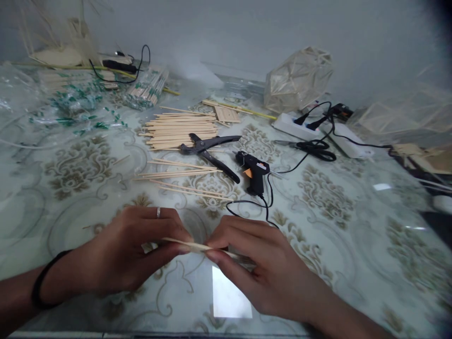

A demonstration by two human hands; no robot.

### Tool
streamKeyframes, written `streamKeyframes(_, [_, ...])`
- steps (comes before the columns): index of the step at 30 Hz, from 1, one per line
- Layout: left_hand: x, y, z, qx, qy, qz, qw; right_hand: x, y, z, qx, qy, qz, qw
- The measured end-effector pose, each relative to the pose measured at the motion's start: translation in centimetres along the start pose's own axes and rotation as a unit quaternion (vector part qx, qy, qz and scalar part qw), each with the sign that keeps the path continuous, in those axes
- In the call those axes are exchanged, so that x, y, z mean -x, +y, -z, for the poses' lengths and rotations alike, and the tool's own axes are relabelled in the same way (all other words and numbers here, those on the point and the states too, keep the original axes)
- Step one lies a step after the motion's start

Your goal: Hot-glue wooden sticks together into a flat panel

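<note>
Between my two hands I see thin wooden sticks [197, 246], held level above the table and overlapping at the middle; how many there are I cannot tell. My left hand [141, 247], with a ring on one finger, pinches them from the left between thumb and fingers. From the right, my right hand [252, 256] pinches them close by, its fingertips near those of the left. Beyond the hands lie several loose sticks [187, 172]. Black cutting pliers [208, 153] rest partly on a pile of sticks [180, 129]. A black glue gun [254, 172] with an orange trigger lies beside them.
Scissors [310, 148] lie at right, near a white power strip [300, 127] with plugs and cables. A geometric stick frame [300, 77] stands behind. Packaged sticks [148, 87] and plastic wrappers [77, 103] cover the back left. The patterned tabletop [328, 197] is glossy.
</note>
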State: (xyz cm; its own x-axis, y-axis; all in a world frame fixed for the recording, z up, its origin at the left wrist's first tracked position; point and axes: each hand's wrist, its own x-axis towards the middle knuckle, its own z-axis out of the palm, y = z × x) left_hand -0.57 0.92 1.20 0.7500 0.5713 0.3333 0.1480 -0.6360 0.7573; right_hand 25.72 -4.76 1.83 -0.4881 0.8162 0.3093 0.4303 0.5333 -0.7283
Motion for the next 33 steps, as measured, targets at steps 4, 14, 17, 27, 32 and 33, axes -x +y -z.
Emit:
streamKeyframes(4, [0.0, -0.1, 0.1, -0.001, -0.004, -0.005, 1.000, -0.1, 0.1, 0.3, 0.001, -0.015, -0.004, 1.000])
streamKeyframes(14, [0.3, 0.1, -0.2, -0.014, -0.001, 0.006, 1.000, -0.2, 0.2, 0.2, 0.007, -0.046, 0.015, 0.999])
streamKeyframes(17, [0.4, 0.2, -0.9, -0.036, 0.000, -0.002, 0.999, 0.0, 0.0, -0.7, 0.029, -0.039, 0.018, 0.999])
streamKeyframes(27, [1.0, 0.8, -1.7, -0.087, 0.005, 0.004, 0.996, 0.0, -0.4, -1.1, 0.057, -0.028, 0.036, 0.997])
streamKeyframes(32, [0.8, 0.4, -1.8, -0.079, 0.005, -0.009, 0.997, -0.3, -0.2, -1.1, 0.053, -0.033, 0.032, 0.998])
streamKeyframes(33, [0.8, 0.3, -1.8, -0.077, 0.006, -0.011, 0.997, -0.3, -0.2, -1.0, 0.053, -0.034, 0.031, 0.998])
